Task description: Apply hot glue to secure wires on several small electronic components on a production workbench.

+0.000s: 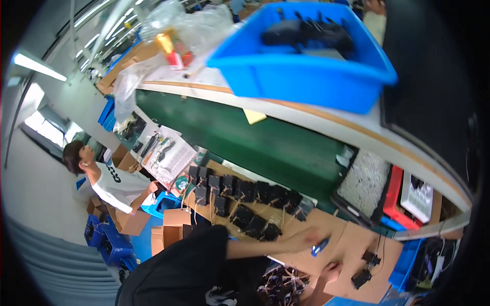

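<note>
Blue item (320,247) is seen over brown cardboard (329,224), at the fingertips of the left hand (304,238); whether it is grasped cannot be told through the blur. The right hand (332,273) is held close by, fingers curled; whether anything is gripped cannot be told. Two black boxes (361,279) are placed to its right. More boxes (245,190) are lined up farther left.

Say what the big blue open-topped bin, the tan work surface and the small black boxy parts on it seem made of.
Big blue open-topped bin: probably moulded plastic; smooth, slightly glossy, evenly coloured.
Tan work surface: perhaps cardboard or fibreboard; matte, with a visible seam.
Small black boxy parts: likely plastic; dull, square-edged, but too small to confirm.
</note>
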The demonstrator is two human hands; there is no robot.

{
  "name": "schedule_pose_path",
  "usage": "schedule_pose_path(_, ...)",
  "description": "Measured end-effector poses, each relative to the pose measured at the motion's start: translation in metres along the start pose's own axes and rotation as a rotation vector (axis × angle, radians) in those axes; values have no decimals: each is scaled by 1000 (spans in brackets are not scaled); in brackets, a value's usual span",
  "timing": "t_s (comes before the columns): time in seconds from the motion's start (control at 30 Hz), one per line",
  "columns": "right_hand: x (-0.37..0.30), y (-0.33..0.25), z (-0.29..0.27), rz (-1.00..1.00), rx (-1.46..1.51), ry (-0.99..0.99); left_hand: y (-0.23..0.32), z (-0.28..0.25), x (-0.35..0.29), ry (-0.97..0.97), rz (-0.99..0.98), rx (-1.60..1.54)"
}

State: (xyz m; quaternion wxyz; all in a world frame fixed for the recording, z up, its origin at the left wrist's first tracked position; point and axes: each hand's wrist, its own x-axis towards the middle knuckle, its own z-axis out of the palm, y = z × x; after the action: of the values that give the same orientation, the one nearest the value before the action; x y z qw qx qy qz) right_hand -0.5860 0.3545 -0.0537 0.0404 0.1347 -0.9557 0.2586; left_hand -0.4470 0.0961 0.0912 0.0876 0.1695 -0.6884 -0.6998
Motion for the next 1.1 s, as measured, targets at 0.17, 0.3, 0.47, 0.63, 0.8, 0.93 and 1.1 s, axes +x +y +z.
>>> schedule_pose_path(0.17, 1, -34, 14, -1, 123, -57, 13, -86, -158, -46, -166, 293)
schedule_pose_path(0.3, -32, -122, 40, -133, 301, -165, 24, -188, -202, -144, -181, 563)
schedule_pose_path(0.47, -75, -214, 57, -289, 457, -309, 10, -305, -244, -109, -68, 795)
schedule_pose_path(0.63, -95, -275, 48, -400, 568, -432, -9, -388, -330, 168, -283, 796)
schedule_pose_path(0.8, -92, -310, 51, -540, 659, -614, -14, -419, -398, -142, -615, 859)
schedule_pose_path(0.93, -62, -351, 62, -674, 730, -779, -48, -413, -410, 303, -517, 586)
schedule_pose_path(1.1, -139, -353, 61, -664, 828, -945, -12, -354, -451, 687, -357, 97)
